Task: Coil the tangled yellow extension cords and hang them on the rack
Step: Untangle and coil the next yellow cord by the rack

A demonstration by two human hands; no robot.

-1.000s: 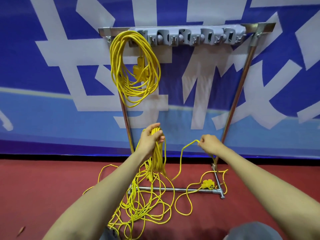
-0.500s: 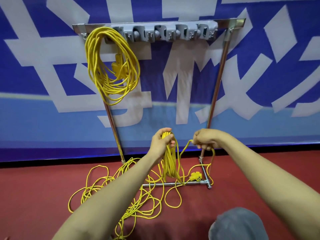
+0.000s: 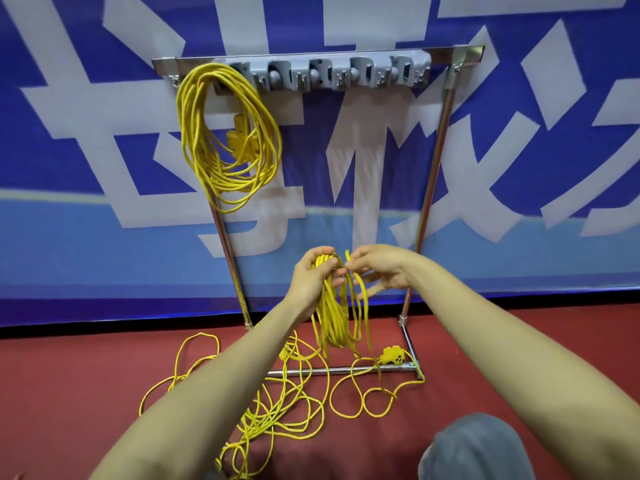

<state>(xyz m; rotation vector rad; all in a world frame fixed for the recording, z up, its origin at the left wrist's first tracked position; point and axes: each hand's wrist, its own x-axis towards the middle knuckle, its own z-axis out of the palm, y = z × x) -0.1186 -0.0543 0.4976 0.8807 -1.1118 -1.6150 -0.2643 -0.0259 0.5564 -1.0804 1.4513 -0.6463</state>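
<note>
Gripping gathered loops (image 3: 333,317) in left hand (image 3: 311,277) fingers (image 3: 334,262); pinching 1 strand (image 3: 347,255) just right of them with right hand (image 3: 382,271). Below, tangle (image 3: 277,410) crossing rack foot (image 3: 346,369).

On my feed, two bare arms come in from the bottom edge. The left forearm (image 3: 214,386) and the right forearm (image 3: 502,327) are uncovered from the frame edge to the wrist. The left hand (image 3: 310,277) and right hand (image 3: 382,271) are bare as well. The only clothing I can make out is a rounded patch of grey-blue fabric (image 3: 478,448) at the lower right. It is smooth with faint creases and looks like a trouser knee. I cannot read its weave or seams.
</note>
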